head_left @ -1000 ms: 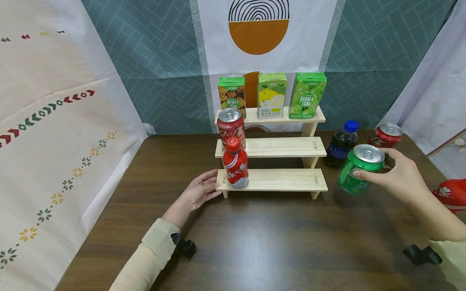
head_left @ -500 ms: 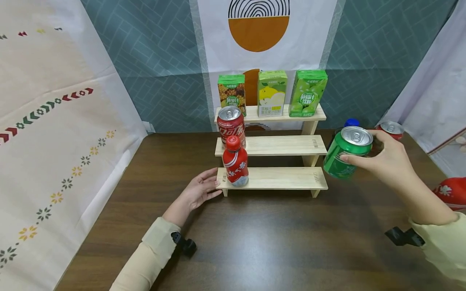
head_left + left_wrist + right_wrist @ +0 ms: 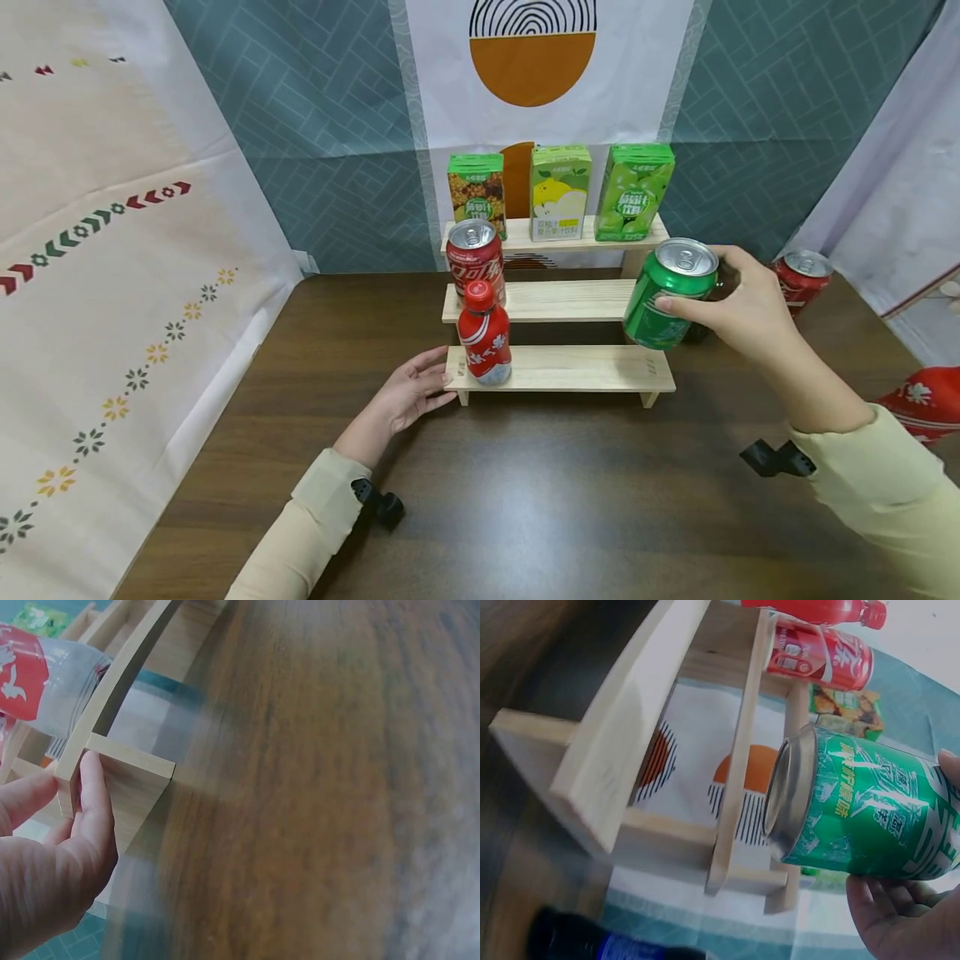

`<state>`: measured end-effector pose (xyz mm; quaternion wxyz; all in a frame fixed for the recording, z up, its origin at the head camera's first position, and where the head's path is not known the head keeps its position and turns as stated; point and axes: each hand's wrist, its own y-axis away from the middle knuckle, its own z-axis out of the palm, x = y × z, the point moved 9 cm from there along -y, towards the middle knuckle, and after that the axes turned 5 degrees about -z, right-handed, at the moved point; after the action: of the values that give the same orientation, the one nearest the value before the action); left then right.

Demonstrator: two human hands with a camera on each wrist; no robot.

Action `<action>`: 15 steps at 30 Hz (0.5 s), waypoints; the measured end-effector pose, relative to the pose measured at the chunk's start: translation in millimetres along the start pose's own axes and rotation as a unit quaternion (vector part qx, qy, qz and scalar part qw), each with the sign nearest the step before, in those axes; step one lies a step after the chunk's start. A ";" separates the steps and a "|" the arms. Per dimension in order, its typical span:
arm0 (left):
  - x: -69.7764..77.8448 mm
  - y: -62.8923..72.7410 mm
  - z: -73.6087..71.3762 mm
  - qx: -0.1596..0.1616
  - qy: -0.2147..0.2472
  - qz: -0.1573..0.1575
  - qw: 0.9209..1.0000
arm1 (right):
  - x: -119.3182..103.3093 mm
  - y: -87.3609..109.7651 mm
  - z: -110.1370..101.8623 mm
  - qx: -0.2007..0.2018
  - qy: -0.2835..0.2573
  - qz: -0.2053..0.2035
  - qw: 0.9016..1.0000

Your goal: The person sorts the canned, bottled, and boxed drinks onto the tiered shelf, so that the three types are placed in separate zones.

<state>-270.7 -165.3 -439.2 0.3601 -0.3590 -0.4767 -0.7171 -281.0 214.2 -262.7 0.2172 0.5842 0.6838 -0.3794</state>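
My right hand point(image 3: 750, 312) grips a green soda can point(image 3: 671, 293) in the air, in front of the right end of the shelf's middle tier. Thumb and fingers hold the can's sides, and its bottom faces the shelf in the right wrist view. My left hand point(image 3: 411, 390) pinches the left end of the lowest tier of a three-tier wooden shelf point(image 3: 577, 368); the left wrist view has the board between thumb and fingers point(image 3: 94, 795). A red bottle point(image 3: 485, 333) stands on the lowest tier's left end, and a red cola can point(image 3: 476, 260) on the middle tier's left.
Three juice boxes point(image 3: 561, 193) line the top tier. Right of the shelf, a dark cola bottle point(image 3: 615, 941) is mostly hidden behind my right hand in the head view. Another red can point(image 3: 802, 279) and a red bottle point(image 3: 922, 404) stand on the table point(image 3: 525, 500) at far right.
My right hand has carried the green can leftward and up, from beside the dark bottle to the shelf's right end. The left hand has stayed at the shelf.
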 end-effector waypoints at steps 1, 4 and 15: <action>0.0 0.0 0.0 0.001 0.000 0.000 1.000 | -1.8 -2.1 2.1 -0.002 -0.004 0.001 1.000; 0.6 0.0 0.3 0.000 -0.002 0.000 1.000 | -8.4 -8.1 7.8 -0.006 -0.019 0.001 1.000; 0.0 0.0 -0.4 0.004 0.000 0.001 1.000 | -27.5 -25.5 31.3 -0.018 -0.041 0.008 0.999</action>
<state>-270.7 -165.6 -439.3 0.3626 -0.3580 -0.4793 -0.7145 -304.0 171.8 -255.0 0.2589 0.5695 0.6762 -0.3891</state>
